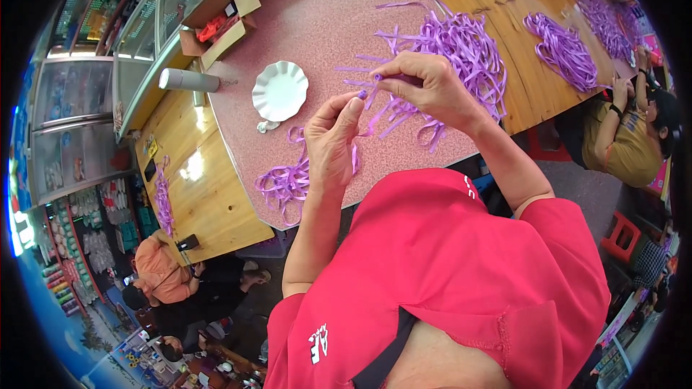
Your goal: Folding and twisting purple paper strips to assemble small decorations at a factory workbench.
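Purple ribbon (362,94) in hands (331,133) (429,85), tabletop edge (460,155) near, open room beyond plate (280,91)

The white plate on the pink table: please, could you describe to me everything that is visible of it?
The white plate is roundish, with a wavy, scalloped rim and a smooth, slightly glossy surface; ceramic or plastic, I cannot tell which. It lies face up on the speckled pink tabletop, and looks whole. A small white crumpled thing sits at its lower edge, perhaps touching it. The left hand is to its lower right, apparently not touching it.
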Demonstrator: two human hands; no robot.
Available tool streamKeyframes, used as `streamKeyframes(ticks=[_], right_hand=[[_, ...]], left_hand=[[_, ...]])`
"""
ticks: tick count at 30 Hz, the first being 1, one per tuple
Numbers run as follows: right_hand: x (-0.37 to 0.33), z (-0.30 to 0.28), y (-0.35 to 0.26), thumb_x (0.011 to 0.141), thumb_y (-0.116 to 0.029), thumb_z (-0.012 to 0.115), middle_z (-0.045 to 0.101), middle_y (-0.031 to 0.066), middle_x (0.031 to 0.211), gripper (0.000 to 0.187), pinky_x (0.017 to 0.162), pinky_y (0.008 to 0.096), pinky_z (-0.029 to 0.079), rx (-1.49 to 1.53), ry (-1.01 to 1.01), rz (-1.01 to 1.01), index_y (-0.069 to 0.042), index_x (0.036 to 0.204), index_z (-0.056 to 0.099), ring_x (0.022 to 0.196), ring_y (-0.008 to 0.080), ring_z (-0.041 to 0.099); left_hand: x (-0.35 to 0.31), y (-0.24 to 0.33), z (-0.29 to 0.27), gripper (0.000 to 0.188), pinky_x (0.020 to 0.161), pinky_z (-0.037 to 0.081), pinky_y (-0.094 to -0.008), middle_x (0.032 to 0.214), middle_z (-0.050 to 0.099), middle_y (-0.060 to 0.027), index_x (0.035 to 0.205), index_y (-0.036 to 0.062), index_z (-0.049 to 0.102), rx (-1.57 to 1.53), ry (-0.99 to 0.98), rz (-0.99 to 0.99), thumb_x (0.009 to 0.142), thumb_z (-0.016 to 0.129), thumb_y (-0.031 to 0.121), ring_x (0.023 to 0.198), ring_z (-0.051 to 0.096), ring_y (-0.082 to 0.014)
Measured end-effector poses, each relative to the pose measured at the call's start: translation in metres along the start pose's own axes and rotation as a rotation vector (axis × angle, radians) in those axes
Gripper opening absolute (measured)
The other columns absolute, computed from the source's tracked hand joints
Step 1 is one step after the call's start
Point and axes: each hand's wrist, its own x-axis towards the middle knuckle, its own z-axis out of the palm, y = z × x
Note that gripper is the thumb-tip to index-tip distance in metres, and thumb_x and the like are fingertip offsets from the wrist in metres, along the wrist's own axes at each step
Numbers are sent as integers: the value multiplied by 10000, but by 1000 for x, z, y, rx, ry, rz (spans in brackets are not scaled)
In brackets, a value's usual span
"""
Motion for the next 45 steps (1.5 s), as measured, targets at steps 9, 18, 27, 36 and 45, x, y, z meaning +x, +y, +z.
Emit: streamKeyframes(ticks=[9,18,27,36,45], right_hand=[[-5,5,-2,818,3,687,652,96,843,182,597,305,508,-262,11,-300,-22,998,700,721,209,649],[-8,8,-8,807,-6,691,643,103,838,173,592,325,514,-337,-2,-364,-15,979,697,716,244,647],[-11,9,-8,835,-20,697,644,99,858,200,639,297,506,-57,-18,-321,8,1033,693,778,195,636],[-14,12,-8,864,-19,689,648,13,891,168,652,210,456,305,-84,27,-18,1031,710,802,67,581],[-18,17,-10,878,4,667,649,16,937,188,718,193,475,567,-52,251,-7,1065,689,853,56,586]], left_hand=[[0,1,4,165,677,382,-188,817,567,31,1030,10,711,285,-36,154,875,707,68,770,485,-36],[-5,3,8,118,577,329,-153,774,493,86,1001,16,670,339,-27,168,889,689,51,668,399,6],[-7,5,6,139,572,322,-141,771,476,89,1020,22,651,313,-27,147,887,686,47,662,382,10],[-14,11,10,123,701,390,-189,853,556,34,1028,1,651,185,-88,147,916,641,49,792,489,-26],[-11,6,12,126,560,302,-164,795,589,50,1020,26,667,-83,-63,69,905,671,80,634,395,-4]])
